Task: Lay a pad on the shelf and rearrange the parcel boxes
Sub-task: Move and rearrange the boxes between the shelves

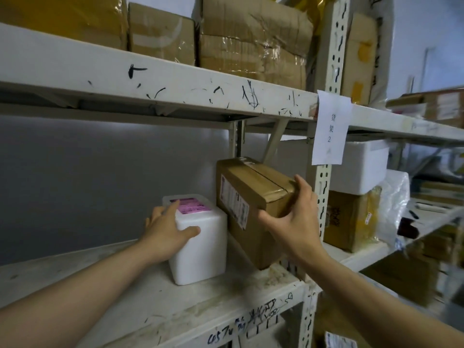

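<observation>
Left hand [168, 232] wrapped over the near upper corner of the white foam box [200, 247], fingers spread across its pink-labelled top, thumb pressed against the front face; probably a steadying hold, so that the box stays put or can be slid along. Right hand [291, 217] clamped on the end of the brown cardboard box [251, 197], fingers curled over the taped top edge, thumb stretched underneath, carrying its weight. Cardboard box tilted, far end higher, near lower corner down by the shelf [125, 285] beside the metal upright [322, 197], its labelled side just beside or touching the foam box; cannot tell whether that corner rests on the board or hangs clear. Both parcels at the right end of the middle shelf, with a long stretch of stained bare board to their left. No pad visible anywhere on that board, so likely a clearing or shifting step ahead of laying it. Tilt probably due to the one-handed grip at one end; some risk of slipping or knocking the foam box. More boxes on the shelf above, and a paper sign [330, 129] taped to the upright.
</observation>
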